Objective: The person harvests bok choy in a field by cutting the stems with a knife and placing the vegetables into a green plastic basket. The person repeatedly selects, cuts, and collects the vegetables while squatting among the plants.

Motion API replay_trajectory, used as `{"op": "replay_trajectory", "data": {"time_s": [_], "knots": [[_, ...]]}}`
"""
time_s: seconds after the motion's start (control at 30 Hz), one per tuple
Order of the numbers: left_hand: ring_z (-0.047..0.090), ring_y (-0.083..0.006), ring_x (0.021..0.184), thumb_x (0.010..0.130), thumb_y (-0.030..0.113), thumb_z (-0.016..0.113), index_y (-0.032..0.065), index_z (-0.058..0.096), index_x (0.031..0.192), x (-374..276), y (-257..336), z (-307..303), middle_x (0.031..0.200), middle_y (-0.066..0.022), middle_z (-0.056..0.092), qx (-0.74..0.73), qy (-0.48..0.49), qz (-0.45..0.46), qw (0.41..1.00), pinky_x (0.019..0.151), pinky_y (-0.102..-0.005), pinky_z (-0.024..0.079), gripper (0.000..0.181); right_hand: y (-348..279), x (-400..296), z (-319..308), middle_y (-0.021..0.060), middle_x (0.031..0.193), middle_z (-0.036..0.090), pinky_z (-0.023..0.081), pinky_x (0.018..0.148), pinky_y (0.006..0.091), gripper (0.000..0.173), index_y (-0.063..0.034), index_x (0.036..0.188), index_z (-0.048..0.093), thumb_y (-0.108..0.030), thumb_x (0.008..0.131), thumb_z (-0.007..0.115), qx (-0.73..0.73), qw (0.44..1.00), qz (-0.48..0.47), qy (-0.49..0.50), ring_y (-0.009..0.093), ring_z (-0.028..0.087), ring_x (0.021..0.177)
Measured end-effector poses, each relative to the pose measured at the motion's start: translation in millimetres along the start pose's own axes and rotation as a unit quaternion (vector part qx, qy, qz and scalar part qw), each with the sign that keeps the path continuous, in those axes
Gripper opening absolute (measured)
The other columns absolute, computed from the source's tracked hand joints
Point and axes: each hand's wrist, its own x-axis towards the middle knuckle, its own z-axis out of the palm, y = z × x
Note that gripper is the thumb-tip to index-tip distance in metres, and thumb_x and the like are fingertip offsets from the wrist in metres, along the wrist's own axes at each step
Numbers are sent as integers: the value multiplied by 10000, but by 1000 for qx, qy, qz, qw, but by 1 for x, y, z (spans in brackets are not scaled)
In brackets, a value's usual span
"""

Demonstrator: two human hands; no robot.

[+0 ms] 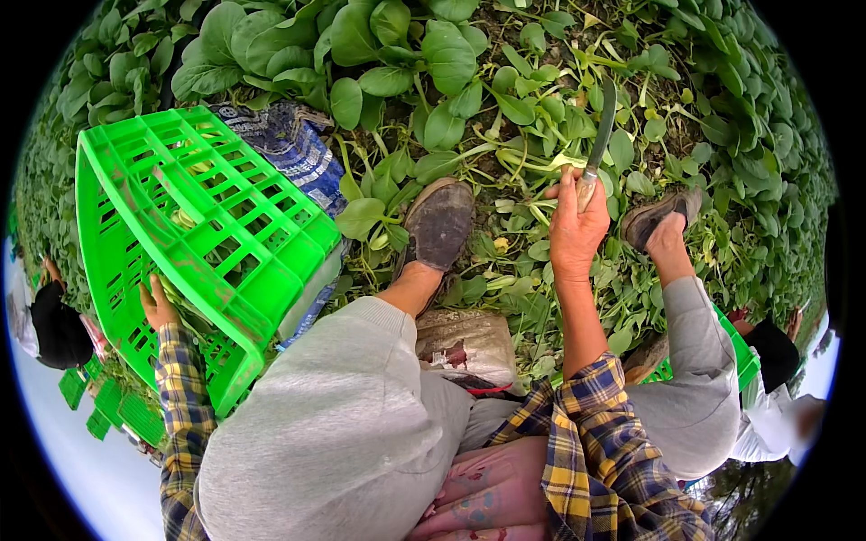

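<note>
My right hand grips the worn handle of a curved harvesting knife. Its blade points away from me, above cut stems and leaves of leafy greens on the soil. To the left, my left hand reaches into a bright green plastic crate that is tipped toward me. Some greens in the crate lie against its fingers, and whether they are held is hidden. More greens show through the crate's slots.
A blue printed sack lies beneath the crate. Uncut leafy plants stand ahead and to the right. Between my feet sits a dirty whitish pad. Other people crouch at both sides, with several green crates behind on the left.
</note>
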Motion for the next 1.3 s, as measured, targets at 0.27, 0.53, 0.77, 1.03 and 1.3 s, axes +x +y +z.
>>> {"op": "replay_trajectory", "data": {"time_s": [0.27, 0.53, 0.77, 1.03, 1.3], "knots": [[451, -310, 1339, 1002, 187, 473, -27, 545, 1305, -204, 394, 85, 1428, -214, 472, 44, -330, 559, 760, 1100, -435, 363, 378, -40, 14, 40, 109, 706, 673, 509, 611, 338, 280, -9, 1096, 588, -254, 962, 613, -17, 990, -40, -135, 212, 677, 640], [638, -364, 880, 901, 194, 632, 23, 614, 982, -248, 425, 345, 954, -150, 631, 238, -464, 642, 562, 747, -440, 519, 190, -15, 89, 22, 163, 786, 677, 497, 704, 467, 352, -15, 984, 618, -362, 968, 562, -218, 938, -25, -270, 376, 653, 787], [648, -340, 871, 884, 408, 652, 48, 661, 971, -201, 379, 386, 1024, -140, 596, 411, -369, 582, 597, 749, -451, 523, 371, -22, 98, 27, 188, 962, 684, 511, 805, 487, 344, -33, 1042, 633, -358, 973, 542, -386, 835, -45, -389, 397, 648, 924], [631, -335, 932, 863, 348, 691, 57, 687, 987, -193, 372, 371, 1051, -127, 577, 423, -394, 561, 593, 801, -435, 509, 316, -6, 103, 14, 216, 882, 675, 506, 750, 496, 392, -34, 996, 634, -413, 966, 538, -324, 867, -74, -370, 410, 640, 842], [611, -342, 955, 818, 152, 671, 58, 705, 868, -167, 358, 381, 1008, -142, 626, 330, -437, 461, 698, 829, -409, 490, 112, -7, 113, 71, 186, 987, 688, 517, 832, 471, 401, -32, 1022, 648, -412, 971, 530, -392, 832, -54, -388, 377, 654, 953]]}}
